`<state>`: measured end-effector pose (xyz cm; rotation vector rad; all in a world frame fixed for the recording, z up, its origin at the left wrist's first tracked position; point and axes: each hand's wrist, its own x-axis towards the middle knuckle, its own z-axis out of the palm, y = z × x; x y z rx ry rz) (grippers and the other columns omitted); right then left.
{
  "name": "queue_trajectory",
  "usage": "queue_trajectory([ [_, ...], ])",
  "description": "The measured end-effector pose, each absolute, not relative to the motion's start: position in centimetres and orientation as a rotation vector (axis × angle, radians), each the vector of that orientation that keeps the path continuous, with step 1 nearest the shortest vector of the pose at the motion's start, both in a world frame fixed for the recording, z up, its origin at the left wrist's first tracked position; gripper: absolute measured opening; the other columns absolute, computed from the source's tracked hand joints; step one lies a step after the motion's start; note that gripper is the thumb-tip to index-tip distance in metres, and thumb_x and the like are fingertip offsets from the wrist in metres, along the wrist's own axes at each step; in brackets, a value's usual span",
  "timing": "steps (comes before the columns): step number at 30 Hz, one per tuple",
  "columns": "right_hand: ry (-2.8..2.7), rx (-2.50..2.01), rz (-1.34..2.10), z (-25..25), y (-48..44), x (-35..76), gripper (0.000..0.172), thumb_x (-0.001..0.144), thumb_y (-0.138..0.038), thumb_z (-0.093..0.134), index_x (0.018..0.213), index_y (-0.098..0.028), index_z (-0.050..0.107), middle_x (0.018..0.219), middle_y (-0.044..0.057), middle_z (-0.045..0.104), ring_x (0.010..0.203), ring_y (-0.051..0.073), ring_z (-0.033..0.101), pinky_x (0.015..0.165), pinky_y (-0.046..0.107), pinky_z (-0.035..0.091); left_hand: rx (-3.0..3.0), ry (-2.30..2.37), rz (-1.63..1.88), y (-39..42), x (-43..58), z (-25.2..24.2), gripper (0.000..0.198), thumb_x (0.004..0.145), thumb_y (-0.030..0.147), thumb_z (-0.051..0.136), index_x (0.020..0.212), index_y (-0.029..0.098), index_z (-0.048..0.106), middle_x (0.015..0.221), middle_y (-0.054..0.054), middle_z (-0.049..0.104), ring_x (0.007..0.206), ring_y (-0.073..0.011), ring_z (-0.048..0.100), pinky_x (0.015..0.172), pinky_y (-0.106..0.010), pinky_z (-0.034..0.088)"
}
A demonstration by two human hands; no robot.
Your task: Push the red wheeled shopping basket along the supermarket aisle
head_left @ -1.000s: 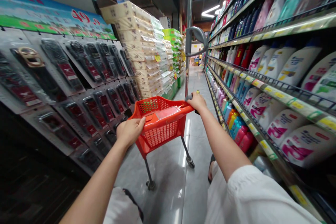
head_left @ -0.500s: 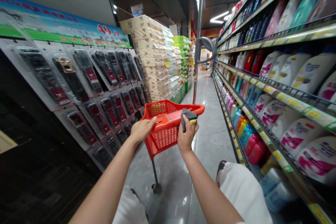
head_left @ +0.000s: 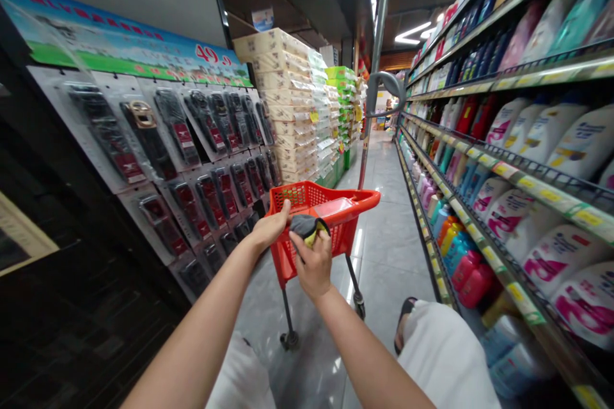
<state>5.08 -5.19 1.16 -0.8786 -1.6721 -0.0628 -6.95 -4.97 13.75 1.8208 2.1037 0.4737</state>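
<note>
In front of me stands a small red plastic shopping cart (head_left: pixel 314 195) on dark legs with casters. At the left end of its handle is my left hand (head_left: pixel 269 230), closed round the edge with the thumb up; its other fingers are mostly hidden. My right hand (head_left: pixel 314 265) is closed on a grey and yellow cloth (head_left: pixel 305 225). The cloth is bunched against the left part of the handle, close to my left thumb. A pole (head_left: pixel 382 19) with a grey loop grip (head_left: pixel 384 92) rises from behind the cart's right side.
Shelves of shampoo bottles (head_left: pixel 556 255) line the right side. A rack of packaged belts (head_left: pixel 182 134) is on the left, with stacked cartons (head_left: pixel 283 102) beyond it. The grey tiled floor (head_left: pixel 384 223) runs down the aisle. My knee (head_left: pixel 441 345) is at lower right.
My right hand has moved left along the handle with the cloth, from its right part to near my left hand. The view has shifted slightly left, and the left thumb now points up.
</note>
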Motion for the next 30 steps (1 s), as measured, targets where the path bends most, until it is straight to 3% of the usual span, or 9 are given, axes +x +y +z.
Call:
queue_trajectory([
  [3,-1.679,-0.774,-0.135,0.6,-4.7,5.6,0.045,0.084,-0.010,0.050,0.118,-0.036,0.065,0.112,0.007,0.055,0.112,0.025,0.042,0.096,0.041,0.042,1.935,2.136,0.447,-4.7,-7.1,13.4,0.087,0.090,0.055,-0.007,0.098,0.024,0.074,0.109,-0.001,0.071,0.111,-0.0207,0.060,0.091,-0.027,0.041],
  [6,-1.579,-0.825,-0.115,0.1,-2.5,8.9,0.043,0.084,-0.011,0.050,0.118,-0.033,0.065,0.115,0.007,0.056,0.112,0.026,0.042,0.096,0.041,0.041,2.043,2.219,0.403,-4.8,-7.1,13.2,0.077,0.088,0.062,0.006,0.094,0.026,0.074,0.104,-0.002,0.073,0.106,-0.0225,0.063,0.081,-0.026,0.043],
  [11,-1.343,-1.122,0.084,1.9,2.8,16.7,0.037,0.085,-0.022,0.049,0.117,-0.025,0.066,0.099,0.008,0.062,0.093,0.023,0.049,0.089,0.038,0.042,2.125,2.216,0.332,-5.3,-6.8,13.5,0.066,0.086,0.064,0.019,0.090,0.028,0.075,0.089,-0.001,0.074,0.090,-0.0225,0.066,0.066,-0.024,0.039],
  [15,-1.590,-1.263,0.119,6.4,7.7,21.4,0.032,0.081,-0.021,0.053,0.107,-0.025,0.071,0.090,0.006,0.066,0.089,0.021,0.050,0.084,0.032,0.037,2.150,2.178,0.348,-5.3,-7.0,13.5,0.064,0.088,0.061,0.020,0.096,0.028,0.074,0.085,0.000,0.074,0.085,-0.0211,0.066,0.063,-0.024,0.036],
  [18,-1.846,-1.398,0.291,9.6,11.6,22.6,0.026,0.073,-0.012,0.058,0.091,-0.020,0.075,0.079,0.005,0.066,0.073,0.015,0.049,0.073,0.028,0.034,2.168,2.173,0.370,-5.3,-7.2,13.2,0.064,0.087,0.062,0.021,0.093,0.027,0.075,0.085,-0.001,0.074,0.086,-0.0212,0.066,0.062,-0.024,0.035],
  [23,-1.923,-1.415,0.483,10.8,15.8,21.7,0.018,0.057,-0.002,0.065,0.069,-0.013,0.073,0.056,-0.003,0.059,0.056,0.009,0.042,0.064,0.025,0.031,2.116,2.224,0.369,-5.3,-6.8,13.2,0.062,0.088,0.060,0.022,0.096,0.029,0.074,0.092,-0.001,0.075,0.090,-0.0221,0.066,0.064,-0.024,0.036],
  [26,-1.769,-1.407,0.481,9.6,15.6,21.4,0.020,0.062,-0.006,0.062,0.077,-0.013,0.073,0.063,-0.002,0.063,0.060,0.009,0.045,0.065,0.024,0.032,2.054,2.321,0.348,-5.3,-6.4,13.2,0.065,0.087,0.062,0.020,0.097,0.027,0.075,0.093,-0.003,0.075,0.091,-0.0248,0.066,0.064,-0.026,0.038],
  [30,-1.448,-1.397,0.348,7.4,12.5,21.0,0.031,0.076,-0.014,0.050,0.102,-0.015,0.069,0.096,0.006,0.068,0.081,0.014,0.052,0.078,0.026,0.036,2.028,2.311,0.342,-5.0,-6.5,13.1,0.069,0.087,0.062,0.016,0.099,0.027,0.074,0.099,-0.003,0.074,0.096,-0.0251,0.066,0.072,-0.027,0.042],
])
